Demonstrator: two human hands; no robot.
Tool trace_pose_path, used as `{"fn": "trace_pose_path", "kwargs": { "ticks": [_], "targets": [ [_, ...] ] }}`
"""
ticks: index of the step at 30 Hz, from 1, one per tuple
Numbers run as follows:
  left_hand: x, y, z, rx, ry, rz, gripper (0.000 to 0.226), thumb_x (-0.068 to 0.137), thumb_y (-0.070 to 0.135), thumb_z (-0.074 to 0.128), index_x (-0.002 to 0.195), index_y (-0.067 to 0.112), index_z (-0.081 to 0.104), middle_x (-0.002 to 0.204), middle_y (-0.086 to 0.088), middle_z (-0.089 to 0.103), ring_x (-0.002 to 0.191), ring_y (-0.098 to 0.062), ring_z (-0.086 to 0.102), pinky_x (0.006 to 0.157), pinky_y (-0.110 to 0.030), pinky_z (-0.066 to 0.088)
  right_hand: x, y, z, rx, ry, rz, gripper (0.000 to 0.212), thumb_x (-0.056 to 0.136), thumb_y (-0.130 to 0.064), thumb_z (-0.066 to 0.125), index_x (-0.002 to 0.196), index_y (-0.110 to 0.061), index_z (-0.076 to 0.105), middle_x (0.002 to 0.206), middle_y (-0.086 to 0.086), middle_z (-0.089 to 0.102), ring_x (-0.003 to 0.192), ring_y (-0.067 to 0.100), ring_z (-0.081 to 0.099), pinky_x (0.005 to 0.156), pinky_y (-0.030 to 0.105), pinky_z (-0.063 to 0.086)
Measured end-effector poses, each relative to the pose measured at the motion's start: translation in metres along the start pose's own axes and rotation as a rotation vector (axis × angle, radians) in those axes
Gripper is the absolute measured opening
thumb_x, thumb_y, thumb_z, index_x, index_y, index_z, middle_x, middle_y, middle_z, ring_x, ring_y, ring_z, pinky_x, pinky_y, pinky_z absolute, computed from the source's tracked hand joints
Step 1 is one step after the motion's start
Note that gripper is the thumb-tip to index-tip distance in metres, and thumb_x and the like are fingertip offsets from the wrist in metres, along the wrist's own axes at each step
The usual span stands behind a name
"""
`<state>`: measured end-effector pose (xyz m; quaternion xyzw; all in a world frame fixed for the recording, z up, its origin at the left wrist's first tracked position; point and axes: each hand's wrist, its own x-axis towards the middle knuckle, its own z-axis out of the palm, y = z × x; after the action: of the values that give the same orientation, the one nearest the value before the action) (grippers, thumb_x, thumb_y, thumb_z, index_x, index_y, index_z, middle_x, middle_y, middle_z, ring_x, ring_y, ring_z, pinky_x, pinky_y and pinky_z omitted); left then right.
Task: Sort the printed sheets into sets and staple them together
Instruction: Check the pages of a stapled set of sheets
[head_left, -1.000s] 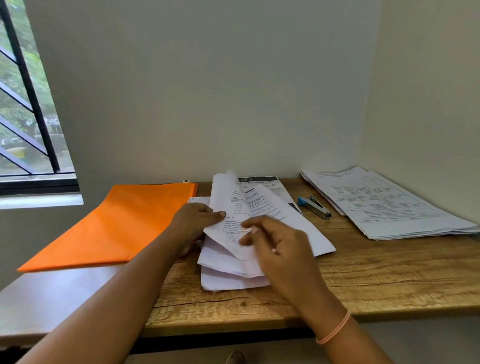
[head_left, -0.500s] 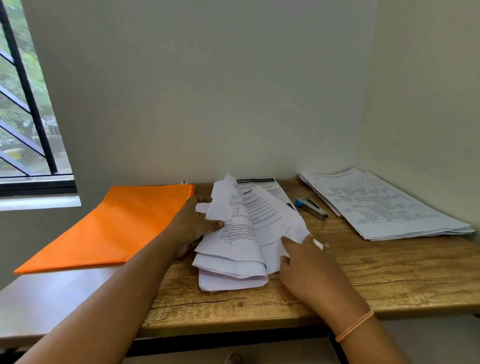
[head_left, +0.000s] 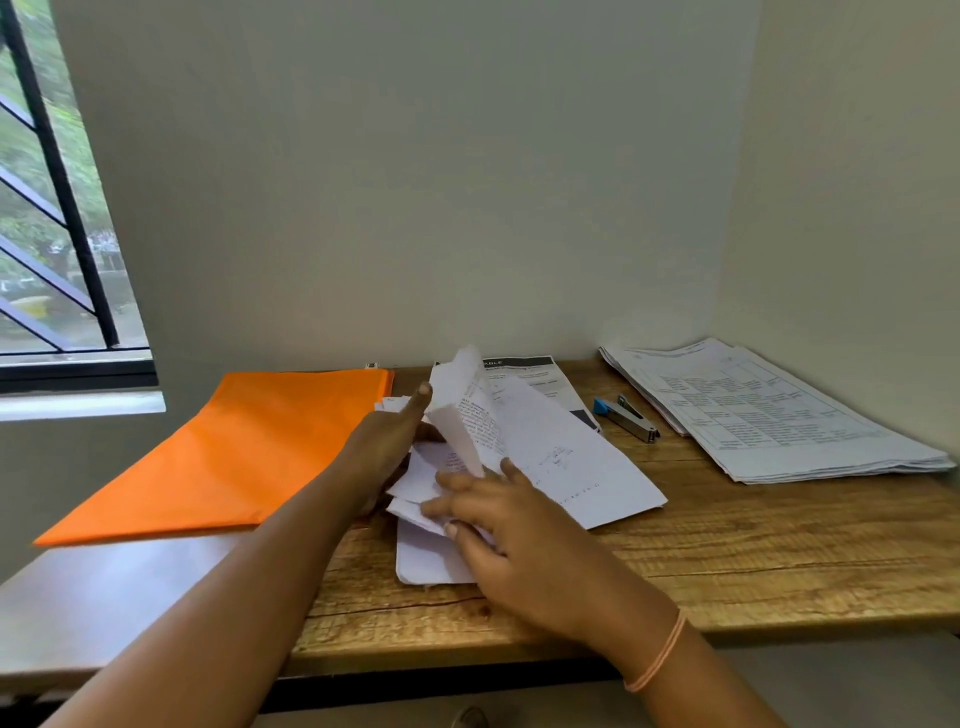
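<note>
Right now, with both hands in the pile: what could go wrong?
1. The left hand holds up the lifted sheets; they may flop back and the sets could mix.
2. Those sheets bend sharply and may crease.
3. The stapler lies past the pile. Reaching for it frees a hand, and the right hand alone may not keep the loose pages square.

a small office or study corner is indicated. a wooden desk (head_left: 779, 561) is set into a corner of plain painted walls (head_left: 415, 182), beside a barred window (head_left: 52, 208). an orange folder (head_left: 249, 447), a stapler (head_left: 626, 415) and stacked printed sheets (head_left: 779, 415) are laid on it.
</note>
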<state>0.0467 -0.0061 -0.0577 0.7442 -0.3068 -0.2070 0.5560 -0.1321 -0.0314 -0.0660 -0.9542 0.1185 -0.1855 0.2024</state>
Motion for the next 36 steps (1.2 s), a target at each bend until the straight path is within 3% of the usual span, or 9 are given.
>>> {"fn": "trace_pose_path", "kwargs": {
  "ticks": [3, 7, 10, 13, 17, 20, 22, 28, 36],
  "targets": [
    [0.0, 0.0, 0.0, -0.104, -0.031, -0.056, 0.077, 0.072, 0.073, 0.057, 0.097, 0.0, 0.065, 0.09, -0.014, 0.067, 0.077, -0.029, 0.061, 0.07, -0.039, 0.047, -0.001, -0.001, 0.001, 0.002, -0.037, 0.002, 0.037, 0.102, -0.028, 0.037, 0.137, -0.029, 0.047, 0.152, -0.012, 0.032, 0.143, 0.008, 0.01, 0.097, 0.009, -0.01],
    [0.0, -0.001, 0.001, -0.037, -0.027, -0.025, 0.022, 0.088, 0.024, 0.065, 0.084, 0.002, 0.065, 0.097, -0.02, 0.069, 0.088, -0.036, 0.066, 0.081, -0.047, 0.056, -0.004, 0.002, 0.002, 0.058, -0.041, 0.019, 0.035, 0.101, -0.029, 0.039, 0.134, -0.033, 0.05, 0.15, -0.013, 0.035, 0.14, 0.004, 0.012, 0.095, 0.001, -0.009],
    [0.002, -0.001, -0.001, -0.039, -0.027, -0.007, 0.024, 0.086, 0.02, 0.068, 0.073, 0.002, 0.059, 0.092, -0.022, 0.068, 0.088, -0.038, 0.065, 0.083, -0.052, 0.053, -0.006, 0.005, 0.0, 0.221, 0.028, 0.02, 0.029, 0.098, -0.027, 0.047, 0.122, -0.034, 0.061, 0.133, -0.014, 0.055, 0.125, -0.006, 0.035, 0.099, 0.003, 0.021],
    [0.003, -0.002, -0.003, -0.038, -0.016, 0.006, 0.026, 0.083, 0.019, 0.072, 0.068, 0.006, 0.056, 0.089, -0.02, 0.067, 0.087, -0.036, 0.064, 0.084, -0.053, 0.053, -0.009, 0.011, -0.008, 0.397, 0.22, 0.036, 0.025, 0.096, -0.02, 0.05, 0.107, -0.035, 0.067, 0.109, -0.026, 0.063, 0.108, -0.016, 0.049, 0.085, 0.002, 0.041],
    [0.003, -0.001, -0.002, -0.03, -0.021, 0.039, 0.016, 0.081, 0.012, 0.072, 0.077, 0.009, 0.057, 0.09, -0.012, 0.064, 0.08, -0.026, 0.062, 0.067, -0.036, 0.053, -0.012, 0.034, -0.02, 0.069, 0.357, 0.289, 0.033, 0.099, -0.025, 0.043, 0.129, -0.033, 0.054, 0.131, -0.011, 0.054, 0.119, 0.0, 0.048, 0.092, 0.01, 0.037],
    [0.002, -0.001, -0.003, -0.088, -0.069, 0.023, 0.033, 0.079, 0.003, 0.073, 0.102, 0.014, 0.053, 0.095, -0.008, 0.057, 0.081, -0.023, 0.059, 0.062, -0.03, 0.05, -0.014, 0.05, -0.017, -0.267, 0.035, 0.641, 0.05, 0.1, -0.04, 0.032, 0.148, -0.038, 0.018, 0.156, 0.015, 0.016, 0.143, 0.032, 0.017, 0.115, 0.043, 0.019],
    [0.0, 0.0, -0.003, -0.095, -0.093, 0.012, 0.041, 0.08, -0.003, 0.069, 0.11, 0.018, 0.051, 0.094, -0.007, 0.054, 0.078, -0.022, 0.058, 0.059, -0.029, 0.049, -0.014, 0.054, -0.011, -0.348, -0.108, 0.737, 0.054, 0.101, -0.044, 0.023, 0.15, -0.036, 0.003, 0.155, 0.026, -0.005, 0.144, 0.04, -0.003, 0.116, 0.048, 0.0],
    [-0.004, 0.004, -0.001, -0.017, -0.124, -0.048, 0.011, 0.087, -0.002, 0.06, 0.084, 0.005, 0.067, 0.079, -0.007, 0.06, 0.052, -0.012, 0.048, 0.036, -0.014, 0.04, -0.012, 0.049, -0.008, -0.439, -0.183, 0.7, 0.055, 0.101, -0.04, 0.017, 0.152, -0.028, -0.003, 0.155, 0.025, -0.007, 0.145, 0.036, -0.004, 0.116, 0.049, -0.006],
    [-0.001, 0.002, 0.0, -0.028, -0.097, -0.056, 0.014, 0.086, -0.004, 0.061, 0.083, 0.006, 0.071, 0.091, -0.012, 0.064, 0.07, -0.02, 0.059, 0.054, -0.022, 0.052, -0.008, 0.03, -0.011, -0.386, -0.041, 0.413, 0.057, 0.1, -0.023, 0.03, 0.152, -0.025, 0.008, 0.158, -0.006, -0.018, 0.145, 0.027, -0.015, 0.113, 0.057, -0.009]
  ]
}}
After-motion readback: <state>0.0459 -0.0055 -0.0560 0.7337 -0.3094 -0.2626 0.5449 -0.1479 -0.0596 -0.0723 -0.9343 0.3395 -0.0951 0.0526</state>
